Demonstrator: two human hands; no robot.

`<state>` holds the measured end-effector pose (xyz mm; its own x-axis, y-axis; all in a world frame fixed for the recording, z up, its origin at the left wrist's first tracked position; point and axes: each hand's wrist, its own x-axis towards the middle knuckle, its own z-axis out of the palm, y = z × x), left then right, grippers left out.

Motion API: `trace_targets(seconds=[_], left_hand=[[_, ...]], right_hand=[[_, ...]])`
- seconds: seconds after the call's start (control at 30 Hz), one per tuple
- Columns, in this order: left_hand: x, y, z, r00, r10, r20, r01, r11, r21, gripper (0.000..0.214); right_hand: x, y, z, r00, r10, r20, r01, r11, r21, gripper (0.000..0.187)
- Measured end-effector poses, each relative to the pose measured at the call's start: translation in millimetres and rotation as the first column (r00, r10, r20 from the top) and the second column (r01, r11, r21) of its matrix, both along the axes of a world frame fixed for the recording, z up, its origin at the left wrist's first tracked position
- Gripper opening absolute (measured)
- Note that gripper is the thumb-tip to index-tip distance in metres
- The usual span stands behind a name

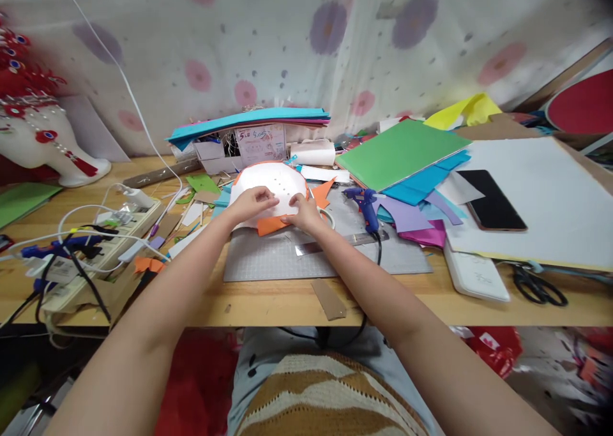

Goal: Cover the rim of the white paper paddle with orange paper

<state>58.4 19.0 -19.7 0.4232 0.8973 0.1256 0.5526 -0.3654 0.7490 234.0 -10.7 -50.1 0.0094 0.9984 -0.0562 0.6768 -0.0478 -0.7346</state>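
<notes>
A white rounded paper piece [268, 175] with an orange edge and several small dark dots stands or leans over the grey cutting mat. My left hand [255, 204] is over its lower left part, fingers curled towards the thumb; anything in that pinch is too small to make out. At the lower right edge, my right hand [305, 214] grips the piece, with a finger near an orange paper flap [272, 225]. Just right of that hand lies a roll of tape [328, 217], partly hidden. A steel ruler [347, 242] and a blue hot glue gun [364, 207] rest on the cutting mat [268, 263].
Coloured sheets, topped by a green one [402, 152], lie to the right. Beyond are a black phone [497, 200], a white power bank [476, 273] and black scissors [539, 286]. At left, a power strip [108, 257] carries tangled cables. A cardboard scrap [329, 299] lies near the front edge.
</notes>
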Motion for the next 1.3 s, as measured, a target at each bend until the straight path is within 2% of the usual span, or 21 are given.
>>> trace_targets(seconds=[0.07, 0.13, 0.2, 0.37, 0.5, 0.7, 0.87, 1.0, 1.1, 1.2, 1.3], left_hand=[[-10.2, -9.4, 4.0, 0.990, -0.059, -0.126, 0.070, 0.994, 0.087, 0.040], [-19.7, -18.6, 3.9, 0.959, -0.118, -0.258, 0.154, 0.981, 0.121, 0.041], [-26.6, -25.0, 0.6, 0.938, -0.135, -0.320, 0.185, 0.974, 0.131, 0.038], [-29.2, -23.8, -6.8, 0.943, -0.142, -0.302, 0.184, 0.976, 0.116, 0.021], [-24.0, -14.4, -6.1, 0.954, -0.150, -0.261, 0.197, 0.967, 0.164, 0.014], [-20.9, -4.9, -2.9, 0.914, -0.136, -0.382, 0.234, 0.947, 0.221, 0.013], [-15.6, -7.3, 1.3, 0.821, -0.055, -0.568, 0.232, 0.941, 0.244, 0.013], [-8.5, -7.1, 3.8, 0.666, 0.004, -0.746, 0.267, 0.932, 0.243, 0.016], [-4.3, -5.4, 4.0, 0.573, 0.048, -0.818, 0.282, 0.926, 0.252, 0.022], [-0.6, -4.2, 5.3, 0.536, 0.074, -0.841, 0.269, 0.929, 0.254, 0.026], [2.6, -3.5, 9.2, 0.536, 0.053, -0.843, 0.265, 0.937, 0.228, 0.028]], right_hand=[[1.1, 1.2, 0.0, 1.000, 0.020, 0.005, -0.020, 1.000, -0.001, 0.048], [2.3, 3.7, -2.1, 0.999, 0.039, 0.005, -0.039, 0.999, 0.006, 0.049], [3.4, 6.4, -5.2, 0.999, 0.051, 0.013, -0.051, 0.999, 0.017, 0.049], [5.7, 9.3, -8.4, 0.998, 0.064, 0.024, -0.065, 0.998, 0.027, 0.049], [7.2, 11.8, -5.5, 0.995, 0.094, 0.029, -0.094, 0.995, 0.017, 0.047], [8.6, 16.6, -1.3, 0.991, 0.117, 0.067, -0.118, 0.993, 0.002, 0.044], [9.5, 15.3, 3.0, 0.987, 0.137, 0.078, -0.135, 0.990, -0.038, 0.047], [9.5, 13.9, 7.6, 0.983, 0.155, 0.100, -0.150, 0.987, -0.056, 0.048], [9.1, 13.8, 9.7, 0.980, 0.164, 0.116, -0.158, 0.986, -0.061, 0.046], [8.7, 14.1, 10.1, 0.979, 0.166, 0.120, -0.162, 0.986, -0.044, 0.046], [7.7, 13.8, 9.8, 0.983, 0.147, 0.115, -0.140, 0.988, -0.063, 0.047]])
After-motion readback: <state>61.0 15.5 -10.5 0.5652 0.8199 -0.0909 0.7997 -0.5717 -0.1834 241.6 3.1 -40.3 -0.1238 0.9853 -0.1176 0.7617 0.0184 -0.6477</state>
